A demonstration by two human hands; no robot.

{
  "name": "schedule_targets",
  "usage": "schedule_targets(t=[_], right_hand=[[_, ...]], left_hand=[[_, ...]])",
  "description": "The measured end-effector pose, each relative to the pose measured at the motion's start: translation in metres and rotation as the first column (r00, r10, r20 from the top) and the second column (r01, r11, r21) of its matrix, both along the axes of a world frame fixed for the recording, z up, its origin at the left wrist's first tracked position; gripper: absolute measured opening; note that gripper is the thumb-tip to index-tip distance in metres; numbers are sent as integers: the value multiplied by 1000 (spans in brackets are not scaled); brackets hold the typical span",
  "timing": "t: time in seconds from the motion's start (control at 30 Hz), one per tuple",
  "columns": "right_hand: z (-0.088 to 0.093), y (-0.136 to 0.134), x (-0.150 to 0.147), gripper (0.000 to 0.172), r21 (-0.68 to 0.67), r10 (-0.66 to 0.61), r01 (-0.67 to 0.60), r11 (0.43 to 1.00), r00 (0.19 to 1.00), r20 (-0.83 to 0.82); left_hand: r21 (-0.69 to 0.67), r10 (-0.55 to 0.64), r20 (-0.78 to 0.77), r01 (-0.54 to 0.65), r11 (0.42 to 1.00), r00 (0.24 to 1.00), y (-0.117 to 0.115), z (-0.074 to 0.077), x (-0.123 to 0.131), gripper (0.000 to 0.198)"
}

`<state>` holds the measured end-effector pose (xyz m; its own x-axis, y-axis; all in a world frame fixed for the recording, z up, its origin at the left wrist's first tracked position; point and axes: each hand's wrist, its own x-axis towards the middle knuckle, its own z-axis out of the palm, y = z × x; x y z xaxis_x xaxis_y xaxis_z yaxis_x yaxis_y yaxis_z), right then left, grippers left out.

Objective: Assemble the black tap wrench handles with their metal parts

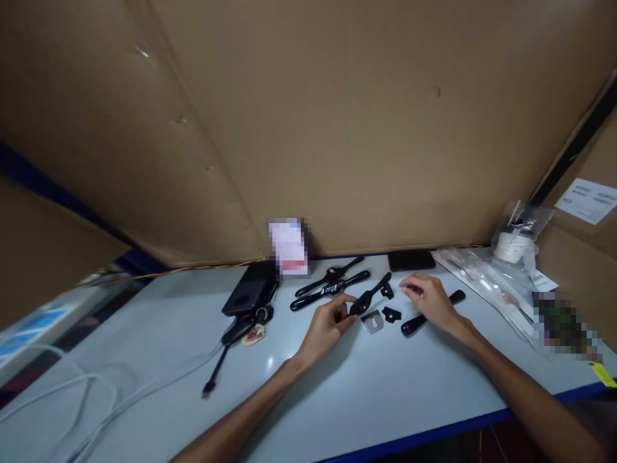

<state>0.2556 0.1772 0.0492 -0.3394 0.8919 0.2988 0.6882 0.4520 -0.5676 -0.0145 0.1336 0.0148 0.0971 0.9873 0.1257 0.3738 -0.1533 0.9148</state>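
My left hand pinches the near end of a long black plastic arm that lies on the pale table. My right hand rests palm down with fingers loosely spread over another black arm, touching the table near a small black bracket. Between the hands lie a second black bracket and a small clear square piece. Two more black arms lie crossed just behind.
A black power bank with keys and a cable lies to the left, white cables farther left. A dark phone sits at the back. Plastic bags of parts are on the right. Cardboard walls enclose the table.
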Motion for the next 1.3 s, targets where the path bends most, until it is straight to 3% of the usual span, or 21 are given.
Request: schedule_targets(t=[0.1, 0.2, 0.47, 0.67, 0.8, 0.93, 1.1, 1.2, 1.3], right_hand=[[8, 12, 23, 19, -1, -192, 198, 980, 954, 230], [10, 22, 47, 19, -26, -251, 290, 957, 866, 432], [7, 18, 56, 19, -40, -199, 254, 966, 839, 507], [19, 17, 56, 23, 16, -249, 279, 960, 829, 501], [20, 15, 51, 23, 26, -242, 262, 965, 843, 481], [16, 13, 46, 22, 25, -235, 251, 968, 860, 453], [10, 15, 46, 23, 37, -216, 221, 975, 879, 425], [6, 18, 45, 24, 65, -230, 224, 972, 873, 430], [5, 14, 34, 24, 105, -228, 202, 974, 880, 417]], left_hand=[[-3, -5, 6, 5, 1000, 1000, 1, -1, -1, 33], [-21, -19, 1, 19, 1000, 1000, 2, -1, -1, 33], [-42, -45, -30, 44, 998, 999, 8, 2, -8, 34], [24, 12, -238, -7, 1000, 971, 10, 3, -13, 32], [40, 17, -453, 1, 999, 892, 3, 2, -8, 37], [63, 65, -679, -30, 998, 731, -1, 4, 3, 30], [125, 89, -807, 21, 992, 584, 12, 6, 25, 22], [289, 200, -796, 68, 955, 572, 25, 5, 22, 31], [355, 251, -770, 68, 932, 587, 33, 5, -3, 31]])
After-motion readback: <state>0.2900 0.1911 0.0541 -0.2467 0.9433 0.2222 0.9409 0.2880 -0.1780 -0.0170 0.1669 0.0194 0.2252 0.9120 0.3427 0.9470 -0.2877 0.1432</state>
